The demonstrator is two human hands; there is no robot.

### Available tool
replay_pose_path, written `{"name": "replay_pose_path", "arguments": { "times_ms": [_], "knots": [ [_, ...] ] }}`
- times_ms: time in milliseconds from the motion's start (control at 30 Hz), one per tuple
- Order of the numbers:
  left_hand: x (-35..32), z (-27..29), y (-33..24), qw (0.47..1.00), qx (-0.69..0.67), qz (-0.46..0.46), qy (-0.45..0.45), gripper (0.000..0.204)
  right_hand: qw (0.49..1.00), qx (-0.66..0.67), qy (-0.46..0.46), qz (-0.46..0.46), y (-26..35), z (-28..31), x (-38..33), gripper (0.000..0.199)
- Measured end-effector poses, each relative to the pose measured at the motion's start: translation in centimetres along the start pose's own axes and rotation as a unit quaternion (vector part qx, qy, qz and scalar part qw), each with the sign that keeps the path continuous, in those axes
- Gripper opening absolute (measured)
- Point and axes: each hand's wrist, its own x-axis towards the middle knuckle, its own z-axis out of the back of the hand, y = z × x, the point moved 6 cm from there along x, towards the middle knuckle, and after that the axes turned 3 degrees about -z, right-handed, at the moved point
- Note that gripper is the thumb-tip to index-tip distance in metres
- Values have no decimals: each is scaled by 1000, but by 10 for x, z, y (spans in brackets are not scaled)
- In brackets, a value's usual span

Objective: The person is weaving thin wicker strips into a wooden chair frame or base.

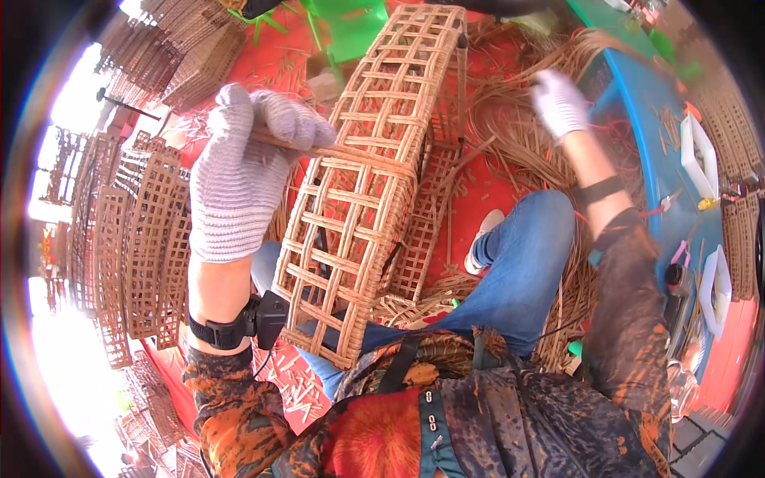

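Tall rectangular basket of tan woven rattan (pixel 374 175), open lattice of square gaps, rim bound with wrapped cane. Propped tilted on the lap, base near the belly, far end pointing away toward the red floor (pixel 510 187). Thin tan rattan strip (pixel 319 146) running from the gloved grip onto the bound rim.

Blue-jeaned leg (pixel 518 271) just right of the basket, white shoe (pixel 484 237) beyond the knee. Loose heap of long tan rattan strands (pixel 510 95) spread over the floor behind and to the right. Stacks of finished lattice panels (pixel 135 239) standing at left, more of them (pixel 183 48) at upper left. Green plastic stool (pixel 351 28) beyond the basket's far end. Blue table (pixel 645 119) curving along the right, white trays (pixel 700 151) on it. Short cut cane scraps (pixel 299 382) scattered under the left forearm.

Left hand (pixel 239 175) in a grey knit glove, fingers (pixel 291 119) curled together and clamped on the strip, just beside the rim. Black wrist device (pixel 247 323) strapped below. Right hand (pixel 560 102) in a white glove, blurred, over the loose strands, well apart from the basket; cannot tell whether fingers are together or apart.
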Motion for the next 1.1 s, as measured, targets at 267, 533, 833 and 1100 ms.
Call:
{"name": "replay_pose_path", "arguments": {
  "times_ms": [267,533,833,1100],
  "knots": [
    [-14,-9,-4,1000,1,26,15,54,825,94,556,-36,158,-159,-128,36],
    [-36,1,-15,999,6,25,-38,50,818,132,560,6,174,-159,-134,35],
    [-5,-6,-28,1000,6,4,0,47,667,612,417,84,209,-15,-131,22],
    [13,-1,-59,999,-41,-3,36,34,566,744,355,15,196,48,-119,14]
  ]
}}
